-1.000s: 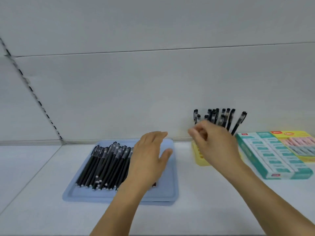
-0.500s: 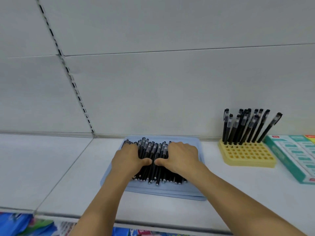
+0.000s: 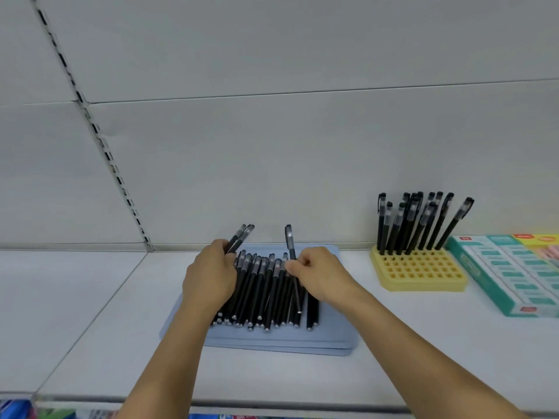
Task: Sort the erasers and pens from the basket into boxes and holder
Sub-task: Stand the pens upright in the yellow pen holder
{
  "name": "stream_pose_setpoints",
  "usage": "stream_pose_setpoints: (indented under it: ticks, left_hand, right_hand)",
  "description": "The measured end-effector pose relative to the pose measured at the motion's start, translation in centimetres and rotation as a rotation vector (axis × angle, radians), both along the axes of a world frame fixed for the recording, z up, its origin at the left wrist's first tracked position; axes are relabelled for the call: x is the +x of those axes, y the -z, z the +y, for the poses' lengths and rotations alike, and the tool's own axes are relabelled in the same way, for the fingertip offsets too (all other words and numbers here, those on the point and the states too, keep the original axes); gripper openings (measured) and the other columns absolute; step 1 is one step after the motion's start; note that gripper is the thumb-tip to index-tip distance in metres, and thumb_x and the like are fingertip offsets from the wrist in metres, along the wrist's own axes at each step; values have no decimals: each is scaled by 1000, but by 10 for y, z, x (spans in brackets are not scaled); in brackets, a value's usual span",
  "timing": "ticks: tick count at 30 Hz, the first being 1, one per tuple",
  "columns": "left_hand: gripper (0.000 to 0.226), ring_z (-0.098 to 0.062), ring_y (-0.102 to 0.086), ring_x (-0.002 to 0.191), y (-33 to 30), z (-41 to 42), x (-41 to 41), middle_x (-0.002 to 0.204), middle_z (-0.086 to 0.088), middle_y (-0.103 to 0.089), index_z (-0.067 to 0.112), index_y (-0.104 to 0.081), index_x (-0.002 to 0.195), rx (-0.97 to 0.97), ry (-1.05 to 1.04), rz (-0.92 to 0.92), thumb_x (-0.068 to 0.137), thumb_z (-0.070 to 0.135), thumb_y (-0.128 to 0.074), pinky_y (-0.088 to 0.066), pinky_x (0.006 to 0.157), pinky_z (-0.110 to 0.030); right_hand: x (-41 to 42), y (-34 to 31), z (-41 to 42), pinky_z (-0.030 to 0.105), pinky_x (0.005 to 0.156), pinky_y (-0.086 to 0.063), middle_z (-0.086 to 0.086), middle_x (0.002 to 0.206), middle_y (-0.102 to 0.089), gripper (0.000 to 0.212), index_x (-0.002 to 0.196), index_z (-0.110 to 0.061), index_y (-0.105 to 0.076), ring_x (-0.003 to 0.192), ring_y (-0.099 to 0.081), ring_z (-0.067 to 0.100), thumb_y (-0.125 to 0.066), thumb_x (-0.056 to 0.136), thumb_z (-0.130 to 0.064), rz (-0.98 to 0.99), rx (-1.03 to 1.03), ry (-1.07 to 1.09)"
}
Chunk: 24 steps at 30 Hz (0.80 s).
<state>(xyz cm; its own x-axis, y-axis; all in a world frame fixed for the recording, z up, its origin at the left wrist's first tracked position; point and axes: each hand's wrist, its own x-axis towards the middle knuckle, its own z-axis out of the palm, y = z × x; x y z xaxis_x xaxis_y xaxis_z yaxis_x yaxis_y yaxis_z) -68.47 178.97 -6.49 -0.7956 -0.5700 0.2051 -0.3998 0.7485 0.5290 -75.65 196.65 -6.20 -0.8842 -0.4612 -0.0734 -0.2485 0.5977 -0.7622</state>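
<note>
Done: about a dozen black capped pens (image 3: pixel 417 225) stand in yellow perforated holder (image 3: pixel 420 272), right of frame.
Left: many black pens (image 3: pixel 263 291) on flat blue tray (image 3: pixel 332 334), centre.
Left hand (image 3: pixel 208 276): fingers grip two pens (image 3: pixel 240 237).
Right hand (image 3: pixel 317 276): fingers pinch one upright pen (image 3: pixel 290 241).
Erasers: teal eraser box (image 3: pixel 511 276) far right looks filled; no loose ones seen.

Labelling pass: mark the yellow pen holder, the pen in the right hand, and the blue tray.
yellow pen holder (image 3: pixel 423 272): head view, on its bare holed top.
pen in the right hand (image 3: pixel 289 241): head view, on its upper barrel.
blue tray (image 3: pixel 332 334): head view, on its bare right part.
</note>
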Motion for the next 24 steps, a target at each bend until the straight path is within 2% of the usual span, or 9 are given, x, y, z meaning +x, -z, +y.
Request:
stream_pose_setpoints:
  ticks: [2,4,6,7,10,12,16,21,24]
  left_hand:
    - [29,-20,-56,88,-8,20,-3,106,0,-62,19,-52,129,143,67,237,101,18,-42,-39,75,-31]
    - [31,-15,-57,76,-15,45,-10,97,5,-60,24,-53,129,418,171,379,99,17,-46,-43,68,-29]
    - [31,-7,-48,56,-18,70,-16,90,7,-57,29,-54,125,659,224,419,97,16,-48,-39,56,-24]
    - [31,-6,-44,52,-19,81,-19,86,8,-56,31,-54,123,731,236,419,97,15,-48,-37,53,-22]
    - [28,-4,-38,49,-20,113,-27,71,9,-51,29,-55,119,892,275,426,99,14,-44,-31,47,-17]
    - [17,-5,-35,48,-20,131,-31,65,8,-46,22,-56,110,990,277,426,101,15,-42,-27,43,-16]
    - [19,-9,-33,55,-17,160,-37,68,2,-44,15,-53,91,1088,293,393,103,19,-39,-25,44,-17]
    - [20,-4,-42,59,-16,175,-43,71,7,-51,15,-59,98,1074,338,365,103,19,-40,-32,50,-17]
    - [22,-3,-48,62,-14,179,-45,72,8,-55,15,-63,104,1059,336,375,103,19,-42,-38,53,-19]
  right_hand:
    - [-3,-5,19,35,60,-46,6,68,-57,31,72,-11,-51,61,-52,18,-56,95,-31,45,-97,15]
    - [-6,-12,42,38,60,-53,8,74,-64,21,80,-9,-58,64,-63,19,-58,95,-24,82,-192,40]
    - [-10,-18,70,33,58,-56,7,80,-67,7,89,-13,-60,67,-67,16,-60,94,-18,133,-258,84]
    - [-14,-20,85,34,59,-56,6,81,-67,4,90,-14,-59,67,-67,15,-61,93,-16,166,-277,117]
    - [-31,-24,131,43,66,-58,6,80,-68,5,89,-13,-60,69,-68,18,-61,92,-16,220,-316,270]
    - [-44,-27,158,45,69,-59,5,78,-70,10,85,-15,-61,70,-69,19,-60,94,-19,245,-349,375]
    - [-66,-27,189,42,70,-58,8,79,-69,16,79,-17,-59,69,-68,19,-60,94,-22,349,-334,488]
    - [-86,-15,193,43,71,-56,5,76,-67,22,72,-18,-53,73,-67,25,-61,92,-21,436,-156,435]
    - [-92,-11,191,42,72,-55,4,78,-67,19,77,-16,-56,75,-65,24,-60,94,-23,471,-54,415]
